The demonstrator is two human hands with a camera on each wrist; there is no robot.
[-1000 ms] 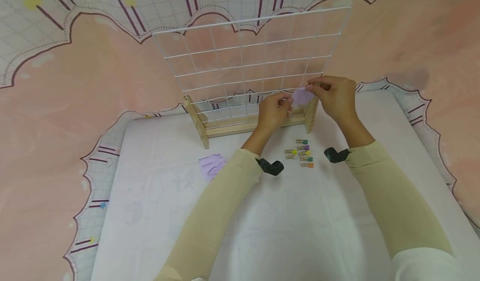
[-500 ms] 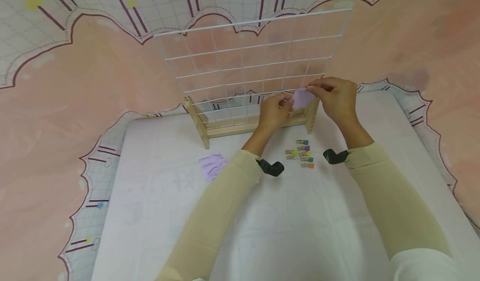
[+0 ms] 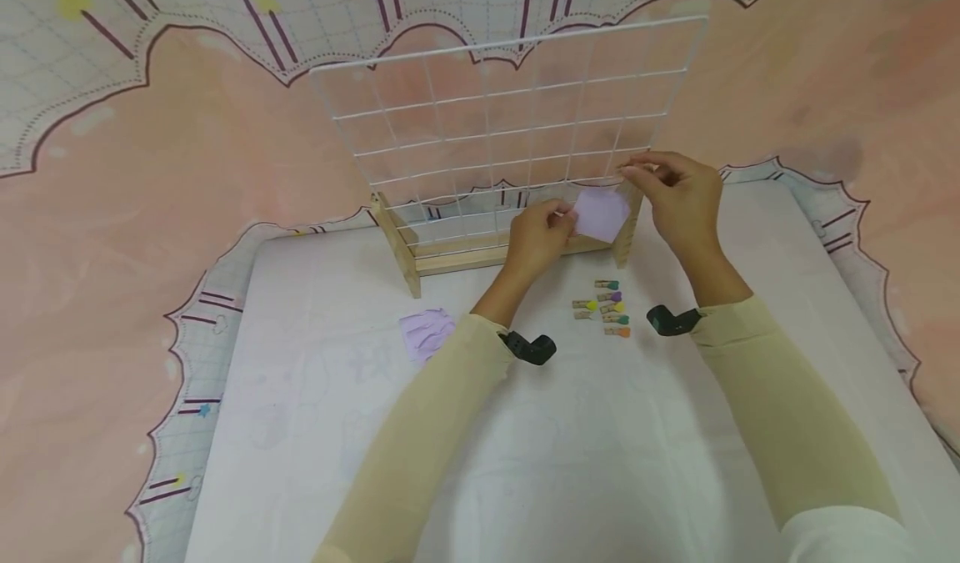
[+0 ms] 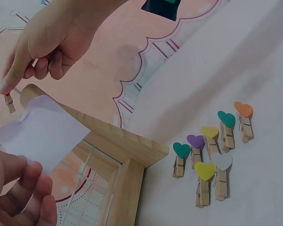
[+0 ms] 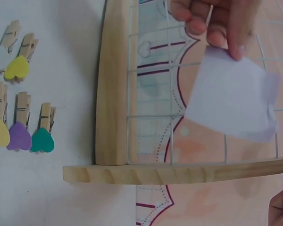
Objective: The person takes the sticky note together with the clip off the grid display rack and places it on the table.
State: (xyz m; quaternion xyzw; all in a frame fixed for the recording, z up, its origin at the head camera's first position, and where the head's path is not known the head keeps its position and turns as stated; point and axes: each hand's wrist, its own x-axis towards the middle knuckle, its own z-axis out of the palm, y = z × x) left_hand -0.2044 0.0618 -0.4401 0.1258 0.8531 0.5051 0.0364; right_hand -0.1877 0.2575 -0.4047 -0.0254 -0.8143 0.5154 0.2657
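Observation:
A pale purple square of paper (image 3: pixel 600 214), slightly creased along one side, hangs in front of the wire grid's lower right part. My left hand (image 3: pixel 537 233) pinches its edge between thumb and fingers, as the right wrist view also shows from above the paper (image 5: pixel 231 94). Up by the grid's right edge, my right hand (image 3: pixel 678 192) pinches a small wooden clothespin (image 4: pixel 9 103) pointing down. The paper's upper corner lies just below that clothespin, apart from the right fingertips. Only a bit of the right hand (image 5: pixel 281 207) shows in its own wrist view.
The white wire grid (image 3: pixel 487 117) stands upright in a wooden base (image 3: pixel 465 260). Before it on the white table lie several clothespins with coloured hearts, among them an orange one (image 4: pixel 245 120) and a purple one (image 5: pixel 20 134). Another crumpled purple paper (image 3: pixel 426 334) lies left.
My left hand has moved slightly left and down with the paper, which now shows more of its face and has come away from the right fingers. The right hand has shifted slightly right.

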